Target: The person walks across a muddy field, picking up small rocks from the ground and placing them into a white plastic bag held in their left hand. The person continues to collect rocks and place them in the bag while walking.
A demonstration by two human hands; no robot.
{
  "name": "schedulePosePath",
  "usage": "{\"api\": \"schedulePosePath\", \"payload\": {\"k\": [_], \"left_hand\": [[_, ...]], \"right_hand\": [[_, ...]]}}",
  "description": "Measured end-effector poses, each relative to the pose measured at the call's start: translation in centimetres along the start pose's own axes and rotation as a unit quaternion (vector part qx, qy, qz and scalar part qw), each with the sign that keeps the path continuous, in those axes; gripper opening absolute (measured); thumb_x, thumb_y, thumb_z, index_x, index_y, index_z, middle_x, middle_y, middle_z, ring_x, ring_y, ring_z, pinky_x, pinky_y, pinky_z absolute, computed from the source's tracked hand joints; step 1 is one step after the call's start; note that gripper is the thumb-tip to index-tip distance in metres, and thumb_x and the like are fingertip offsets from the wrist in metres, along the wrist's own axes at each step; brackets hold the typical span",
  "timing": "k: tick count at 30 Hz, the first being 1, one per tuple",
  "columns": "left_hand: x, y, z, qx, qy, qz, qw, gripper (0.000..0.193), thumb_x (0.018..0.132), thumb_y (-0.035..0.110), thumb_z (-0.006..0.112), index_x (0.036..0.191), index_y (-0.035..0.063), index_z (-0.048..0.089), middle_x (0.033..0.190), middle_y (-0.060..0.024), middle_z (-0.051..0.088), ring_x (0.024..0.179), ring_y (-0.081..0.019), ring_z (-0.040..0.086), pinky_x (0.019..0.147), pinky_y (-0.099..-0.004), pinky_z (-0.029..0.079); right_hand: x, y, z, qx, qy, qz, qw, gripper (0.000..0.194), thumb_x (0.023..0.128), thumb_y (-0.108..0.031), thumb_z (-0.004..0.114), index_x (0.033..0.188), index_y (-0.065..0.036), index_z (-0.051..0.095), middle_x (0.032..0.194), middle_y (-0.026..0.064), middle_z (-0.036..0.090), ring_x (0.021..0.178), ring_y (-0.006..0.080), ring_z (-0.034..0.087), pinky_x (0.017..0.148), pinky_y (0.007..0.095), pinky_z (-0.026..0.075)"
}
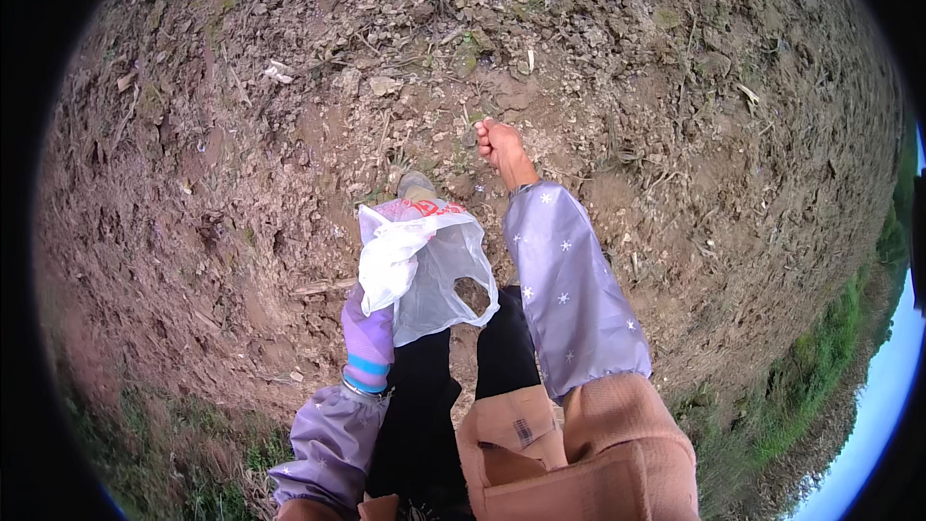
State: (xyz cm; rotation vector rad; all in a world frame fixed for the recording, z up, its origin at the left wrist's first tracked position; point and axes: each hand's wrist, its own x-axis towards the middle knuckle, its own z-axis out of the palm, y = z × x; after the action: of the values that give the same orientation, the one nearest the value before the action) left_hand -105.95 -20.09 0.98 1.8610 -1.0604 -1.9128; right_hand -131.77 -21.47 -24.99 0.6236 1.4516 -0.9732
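Note:
My left hand (365, 333), in a purple knit glove with blue bands at the cuff, holds a white translucent plastic bag (441, 282) with red print. The bag covers most of that hand's fingers. Its mouth gapes towards me, and a handle loop hangs on the right; I see nothing clearly inside. Out ahead, my bare right hand (498, 145) is above the rough brown soil (564, 116), its fingers curled into a fist. Whatever the fist may enclose is hidden. Lilac sleeve covers (571, 289) with white snowflakes are on both forearms.
A shoe (415, 183) shows just beyond the bag, below my black trousers (416, 412). Dry stalk pieces (322, 287), clods and a pale scrap (278, 72) lie on the uneven ground. Green grass (817, 369) edges the soil at the lower right.

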Motion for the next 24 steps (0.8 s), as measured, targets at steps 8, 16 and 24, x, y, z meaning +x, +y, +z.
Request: {"api": "schedulePosePath", "payload": {"k": [8,16,24], "left_hand": [[2.0,3.3,-1.8,0.004,-0.004,0.002,1.000,0.037,0.078,0.004,0.055,0.114,-0.0033,0.050,0.105,-0.0061,0.057,0.094,-0.0117,0.052,0.081,-0.0234,0.040],[3.8,6.2,2.9,0.027,-0.033,0.016,0.999,0.038,0.079,0.009,0.055,0.114,-0.0041,0.050,0.107,-0.0087,0.057,0.097,-0.0135,0.053,0.083,-0.0243,0.040],[7.1,7.9,10.0,0.056,0.010,0.010,0.998,0.039,0.078,0.009,0.054,0.114,-0.0063,0.049,0.106,-0.0093,0.058,0.094,-0.0148,0.055,0.082,-0.0244,0.041]], "right_hand": [[-5.4,0.6,-2.0,0.000,-0.094,-0.012,0.996,0.020,0.087,-0.015,0.045,0.072,-0.005,0.052,0.055,-0.0018,0.043,0.040,0.0064,0.033,0.033,0.0210,0.026],[-8.9,-5.5,-12.7,0.067,-0.025,-0.048,0.996,0.021,0.088,-0.020,0.048,0.073,-0.006,0.053,0.056,-0.0029,0.043,0.043,0.0052,0.034,0.035,0.0198,0.026],[-2.7,-12.9,-21.0,0.117,0.055,-0.044,0.991,0.017,0.085,-0.014,0.046,0.072,-0.005,0.053,0.054,-0.0008,0.044,0.040,0.0074,0.035,0.033,0.0218,0.025]]}}
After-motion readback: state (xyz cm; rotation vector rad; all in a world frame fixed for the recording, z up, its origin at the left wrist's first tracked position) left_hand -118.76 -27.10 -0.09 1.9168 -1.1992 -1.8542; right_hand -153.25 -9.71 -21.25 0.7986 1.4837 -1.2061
